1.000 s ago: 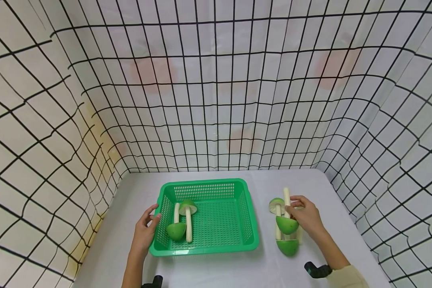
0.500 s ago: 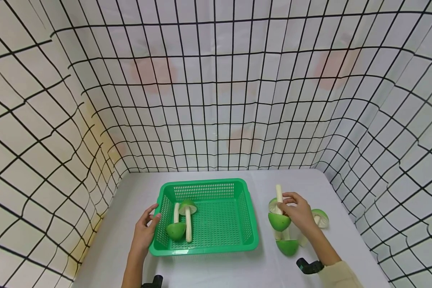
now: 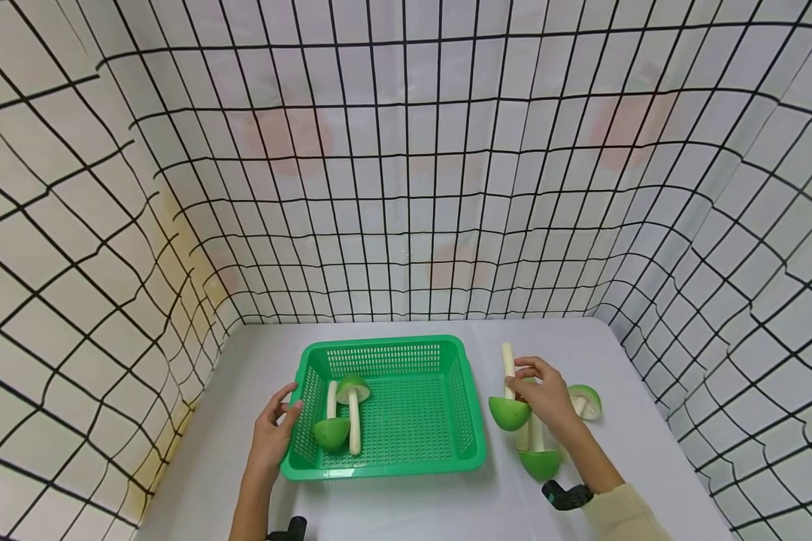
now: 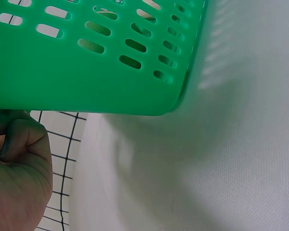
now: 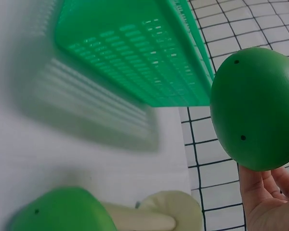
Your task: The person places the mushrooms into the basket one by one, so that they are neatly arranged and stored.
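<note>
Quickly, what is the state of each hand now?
Left hand: thumb and fingers grip the left rim of the green plastic basket.
Right hand: holds a green-capped toy mushroom.

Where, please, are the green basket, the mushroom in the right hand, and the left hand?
green basket [image 3: 381,343]: head view, far rim.
held mushroom [image 3: 508,413]: head view, green cap.
left hand [image 3: 272,434]: head view, back of the hand, at the basket's left wall.

A toy mushroom [image 3: 510,402] with a glossy green cap and pale stem, stem pointing up and away, sits lifted just right of the green perforated basket [image 3: 465,409].
</note>
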`<state>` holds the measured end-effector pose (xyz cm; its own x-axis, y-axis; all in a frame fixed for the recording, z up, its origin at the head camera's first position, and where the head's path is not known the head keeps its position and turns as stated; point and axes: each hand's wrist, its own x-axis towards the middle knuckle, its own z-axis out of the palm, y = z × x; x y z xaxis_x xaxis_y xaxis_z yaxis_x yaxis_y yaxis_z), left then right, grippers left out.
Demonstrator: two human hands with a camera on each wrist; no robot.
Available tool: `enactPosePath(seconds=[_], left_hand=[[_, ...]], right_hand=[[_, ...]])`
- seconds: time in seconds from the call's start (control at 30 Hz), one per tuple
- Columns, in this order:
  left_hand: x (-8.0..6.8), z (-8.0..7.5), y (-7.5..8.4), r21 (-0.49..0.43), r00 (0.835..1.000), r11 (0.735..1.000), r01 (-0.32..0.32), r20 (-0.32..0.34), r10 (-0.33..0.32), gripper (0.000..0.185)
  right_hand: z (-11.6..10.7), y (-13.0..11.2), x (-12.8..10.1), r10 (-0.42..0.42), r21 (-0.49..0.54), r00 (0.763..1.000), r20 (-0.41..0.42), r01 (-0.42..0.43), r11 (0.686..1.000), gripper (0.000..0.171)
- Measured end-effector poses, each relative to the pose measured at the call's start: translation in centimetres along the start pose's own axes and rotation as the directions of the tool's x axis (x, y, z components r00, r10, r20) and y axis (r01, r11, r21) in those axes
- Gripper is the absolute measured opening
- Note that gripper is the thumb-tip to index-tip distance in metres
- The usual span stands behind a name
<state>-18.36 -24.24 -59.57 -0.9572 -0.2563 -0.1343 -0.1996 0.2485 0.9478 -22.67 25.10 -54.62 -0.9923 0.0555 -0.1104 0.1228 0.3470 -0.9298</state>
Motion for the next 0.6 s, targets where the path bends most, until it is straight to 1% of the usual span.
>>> enactPosePath(seconds=[0.27,0.37,0.5,0.6], left_hand=[[0.3,0.0,0.0,-0.002,1.000,1.000,0.018,0.008,-0.018,0.050],[0.3,0.0,-0.1,-0.003,1.000,1.000,0.021,0.008,-0.021,0.050],[0.2,0.0,0.0,-0.010,1.000,1.000,0.022,0.006,-0.022,0.050],[0.1,-0.1,0.1,-0.012,1.000,1.000,0.020,0.006,-0.020,0.050]], right_hand=[[1.4,-0.6,0.1,0.009,0.020,1.000,0.013,-0.010,1.000,0.052],[2.0,-1.0,0.1,0.011,0.045,1.000,0.028,-0.012,0.999,0.051],[2.8,-1.4,0.2,0.024,0.057,0.998,0.058,-0.027,0.998,0.049],[3.5,-1.6,0.2,0.030,0.062,0.998,0.059,-0.033,0.998,0.048]])
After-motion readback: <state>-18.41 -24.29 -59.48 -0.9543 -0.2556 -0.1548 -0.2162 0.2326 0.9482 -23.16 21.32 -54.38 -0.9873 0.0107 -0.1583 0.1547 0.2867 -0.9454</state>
